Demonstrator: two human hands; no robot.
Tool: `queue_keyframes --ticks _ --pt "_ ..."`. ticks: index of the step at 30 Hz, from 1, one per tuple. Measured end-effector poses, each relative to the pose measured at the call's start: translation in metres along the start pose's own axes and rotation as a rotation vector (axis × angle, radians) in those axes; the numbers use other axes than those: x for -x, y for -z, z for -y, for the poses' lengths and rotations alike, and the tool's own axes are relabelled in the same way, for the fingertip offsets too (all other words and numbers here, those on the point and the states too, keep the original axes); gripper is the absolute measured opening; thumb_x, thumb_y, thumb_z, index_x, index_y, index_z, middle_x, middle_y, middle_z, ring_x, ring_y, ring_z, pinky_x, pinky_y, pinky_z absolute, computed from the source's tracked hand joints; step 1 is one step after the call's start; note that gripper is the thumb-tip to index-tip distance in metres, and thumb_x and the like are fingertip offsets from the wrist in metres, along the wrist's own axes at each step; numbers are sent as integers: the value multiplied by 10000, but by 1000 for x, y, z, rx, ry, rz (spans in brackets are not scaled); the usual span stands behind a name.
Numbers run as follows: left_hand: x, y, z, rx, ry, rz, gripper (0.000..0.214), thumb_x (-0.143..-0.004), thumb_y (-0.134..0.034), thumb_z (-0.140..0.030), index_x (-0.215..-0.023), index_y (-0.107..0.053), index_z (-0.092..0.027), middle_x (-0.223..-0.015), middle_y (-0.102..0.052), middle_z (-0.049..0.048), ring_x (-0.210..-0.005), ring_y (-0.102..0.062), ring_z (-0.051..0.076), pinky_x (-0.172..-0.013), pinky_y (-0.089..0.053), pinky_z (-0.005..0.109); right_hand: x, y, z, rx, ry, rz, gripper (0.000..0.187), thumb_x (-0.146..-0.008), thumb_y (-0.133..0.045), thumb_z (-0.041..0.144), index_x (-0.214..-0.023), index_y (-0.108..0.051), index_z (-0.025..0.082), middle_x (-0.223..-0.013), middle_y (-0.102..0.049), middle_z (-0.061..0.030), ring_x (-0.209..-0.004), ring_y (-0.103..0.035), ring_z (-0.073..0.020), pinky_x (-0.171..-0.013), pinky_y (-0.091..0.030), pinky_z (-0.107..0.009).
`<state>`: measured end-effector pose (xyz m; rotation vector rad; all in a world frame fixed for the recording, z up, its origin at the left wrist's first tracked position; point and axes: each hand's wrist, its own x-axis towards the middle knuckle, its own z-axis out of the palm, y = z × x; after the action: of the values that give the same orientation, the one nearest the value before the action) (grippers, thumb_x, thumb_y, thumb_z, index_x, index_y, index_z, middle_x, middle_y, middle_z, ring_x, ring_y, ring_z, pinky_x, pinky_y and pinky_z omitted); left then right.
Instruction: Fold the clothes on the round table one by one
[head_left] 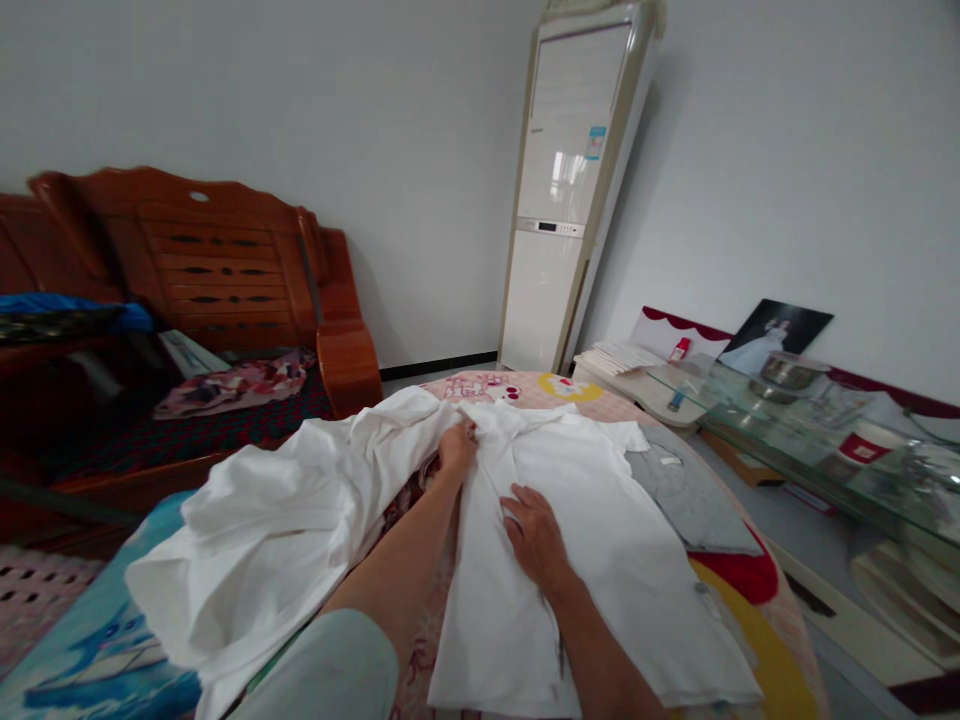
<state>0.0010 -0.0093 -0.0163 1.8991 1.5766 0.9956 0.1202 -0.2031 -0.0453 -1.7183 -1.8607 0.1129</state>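
A white shirt (600, 540) lies spread flat on a patterned blanket (757, 600) in front of me. My left hand (457, 447) is closed, pinching the shirt's fabric near the collar. Just below it, my right hand (534, 535) rests flat on the shirt's middle with the fingers spread. A rumpled heap of white cloth (255, 540) lies to the left of my left arm. A grey garment (686, 495) lies folded at the shirt's right side.
A wooden sofa (225, 270) with a floral cloth (240, 385) stands at the left. A tall white air conditioner (570, 190) stands in the far corner. At the right, a glass table (810, 430) carries a metal bowl (787, 372), a framed picture (784, 335) and papers.
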Motion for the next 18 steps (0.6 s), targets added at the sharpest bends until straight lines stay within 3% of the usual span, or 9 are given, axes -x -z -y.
queue_keyframes --ticks 4,7,11,14,18 --pt "12 4 1 -73 -71 -46 416 -775 -529 -45 -1170 -626 -134 -1022 -685 103 -992 -610 209 -920 -445 326 0 1 -1 4 16 21 355 -865 -504 159 -1185 -656 177 -1358 -547 -124 -1277 -462 -243 -1107 -317 -430" --pt "25 9 -8 -77 -180 -68 344 -798 -504 -50 -1098 -642 -147 -1092 -669 87 -1018 -601 175 -934 -439 280 0 1 -2 4 29 12 353 -864 -503 157 -1178 -662 167 -1351 -553 -128 -1270 -462 -249 -1110 -314 -422" --pt "46 1 -30 -125 -367 116 223 -853 -494 -110 -960 -679 -173 -974 -701 57 -921 -634 153 -878 -457 244 -1 0 -1 1 30 -2 360 -843 -522 143 -1171 -668 172 -1333 -567 -117 -1244 -477 -259 -1104 -324 -428" --pt "54 -15 -45 -298 -325 219 215 -868 -542 -229 -1033 -652 -147 -1027 -684 97 -971 -631 193 -882 -460 277 -1 0 -1 -8 36 -13 356 -839 -527 133 -1163 -669 171 -1334 -565 -117 -1235 -481 -262 -1096 -336 -436" --pt "51 -30 -54 -465 -200 225 363 -804 -616 -248 -1117 -595 -67 -1147 -616 195 -1039 -613 271 -872 -466 326 0 -4 -4 -44 53 -57 316 -827 -548 127 -1099 -695 186 -1299 -589 -116 -1217 -499 -262 -1077 -362 -451"
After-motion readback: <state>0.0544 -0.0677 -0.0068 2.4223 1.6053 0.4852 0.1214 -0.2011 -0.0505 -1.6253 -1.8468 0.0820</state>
